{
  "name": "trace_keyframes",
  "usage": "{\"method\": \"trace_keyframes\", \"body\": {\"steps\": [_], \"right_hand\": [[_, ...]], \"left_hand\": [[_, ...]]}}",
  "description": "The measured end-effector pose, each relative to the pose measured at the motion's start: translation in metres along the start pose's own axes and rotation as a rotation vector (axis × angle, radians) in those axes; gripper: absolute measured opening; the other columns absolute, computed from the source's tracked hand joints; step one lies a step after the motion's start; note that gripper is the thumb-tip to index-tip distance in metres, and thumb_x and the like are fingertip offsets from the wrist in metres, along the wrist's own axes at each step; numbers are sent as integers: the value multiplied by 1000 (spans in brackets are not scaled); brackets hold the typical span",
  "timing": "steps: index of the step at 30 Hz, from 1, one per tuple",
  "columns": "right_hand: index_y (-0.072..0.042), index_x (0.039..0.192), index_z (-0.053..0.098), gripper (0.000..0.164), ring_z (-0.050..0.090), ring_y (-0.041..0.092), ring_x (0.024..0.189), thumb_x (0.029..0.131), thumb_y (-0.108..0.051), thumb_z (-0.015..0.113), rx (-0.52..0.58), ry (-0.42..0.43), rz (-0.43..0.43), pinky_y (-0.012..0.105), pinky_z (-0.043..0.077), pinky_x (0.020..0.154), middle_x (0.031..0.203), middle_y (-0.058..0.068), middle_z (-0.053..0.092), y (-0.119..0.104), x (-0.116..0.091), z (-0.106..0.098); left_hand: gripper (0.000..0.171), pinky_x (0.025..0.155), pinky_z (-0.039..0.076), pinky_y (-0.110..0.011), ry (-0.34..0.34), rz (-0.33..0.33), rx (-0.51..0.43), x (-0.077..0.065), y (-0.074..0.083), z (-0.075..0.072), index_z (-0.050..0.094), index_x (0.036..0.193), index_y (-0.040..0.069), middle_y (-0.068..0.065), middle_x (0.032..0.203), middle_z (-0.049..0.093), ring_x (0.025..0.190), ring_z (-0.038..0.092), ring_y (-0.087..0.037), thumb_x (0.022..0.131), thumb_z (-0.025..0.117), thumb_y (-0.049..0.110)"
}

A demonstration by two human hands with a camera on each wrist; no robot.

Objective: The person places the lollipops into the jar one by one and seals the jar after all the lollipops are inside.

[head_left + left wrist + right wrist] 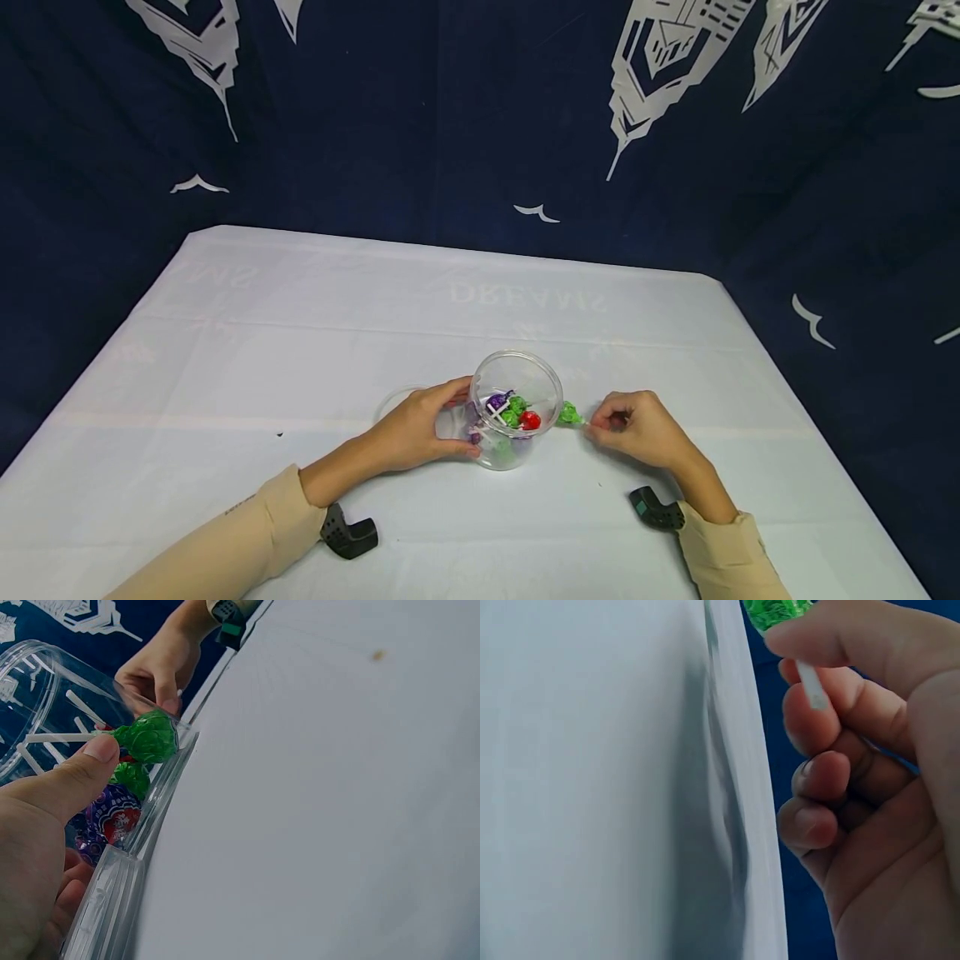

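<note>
My left hand (416,429) grips a clear plastic jar (517,371) around its side, the thumb lying along the wall in the left wrist view. Inside the jar are several wrapped lollipops with white sticks: a red lollipop (530,420), green ones, and purple ones such as the purple lollipop (112,812). To the right of the jar, my right hand (641,429) pinches a green lollipop (570,413) by its stick (808,682) between thumb and forefinger. Its wrapped head points toward the jar and sits right beside the wall.
A clear round lid (105,904) lies on the white-covered table (262,367), partly behind my left hand in the head view. A dark blue printed cloth (420,125) hangs beyond the table's far edge. Each wrist carries a black device (348,533).
</note>
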State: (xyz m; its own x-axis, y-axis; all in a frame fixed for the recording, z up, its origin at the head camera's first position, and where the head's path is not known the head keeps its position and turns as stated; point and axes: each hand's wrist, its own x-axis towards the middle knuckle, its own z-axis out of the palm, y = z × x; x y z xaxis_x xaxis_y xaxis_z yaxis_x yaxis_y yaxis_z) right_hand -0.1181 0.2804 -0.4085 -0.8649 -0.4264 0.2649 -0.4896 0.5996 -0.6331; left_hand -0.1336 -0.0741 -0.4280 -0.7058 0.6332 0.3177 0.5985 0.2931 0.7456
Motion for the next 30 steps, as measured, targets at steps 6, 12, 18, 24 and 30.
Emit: {"method": "trace_keyframes", "body": {"steps": [6,12,18,24,30], "right_hand": [[-15,69,70,31,48,2,59,68,14,81,18,75,-30,18,40,47,66,-9,58,-2,1,-2],[-6,69,68,32,46,9,57,65,25,75,96,150,-97,21,38,47,64,-1,58,0,3,-3],[-4,72,68,35,46,11,60,66,31,68,265,190,-164,21,38,49,66,3,60,-2,4,-8],[0,74,69,32,49,10,63,69,31,66,339,236,-199,20,40,52,66,5,59,-7,7,-17],[3,75,69,33,50,10,65,67,35,63,420,270,-251,21,39,52,68,5,62,-12,10,-24]], "left_hand": [[89,107,44,-39,3,2,5,0,0,0,42,146,1,-12,136,60,123,57,-21,75,88,31],[89,107,44,-39,4,1,7,0,0,0,42,145,0,-12,135,60,124,57,-21,75,88,30],[89,107,44,-39,2,7,-6,0,-1,1,42,146,1,-12,136,59,124,57,-21,75,88,30],[88,107,44,-39,7,8,0,0,-1,1,43,146,2,-10,136,59,124,57,-19,75,88,31],[88,106,45,-39,7,5,2,0,-1,1,43,146,2,-10,137,59,123,57,-20,75,88,30]]}}
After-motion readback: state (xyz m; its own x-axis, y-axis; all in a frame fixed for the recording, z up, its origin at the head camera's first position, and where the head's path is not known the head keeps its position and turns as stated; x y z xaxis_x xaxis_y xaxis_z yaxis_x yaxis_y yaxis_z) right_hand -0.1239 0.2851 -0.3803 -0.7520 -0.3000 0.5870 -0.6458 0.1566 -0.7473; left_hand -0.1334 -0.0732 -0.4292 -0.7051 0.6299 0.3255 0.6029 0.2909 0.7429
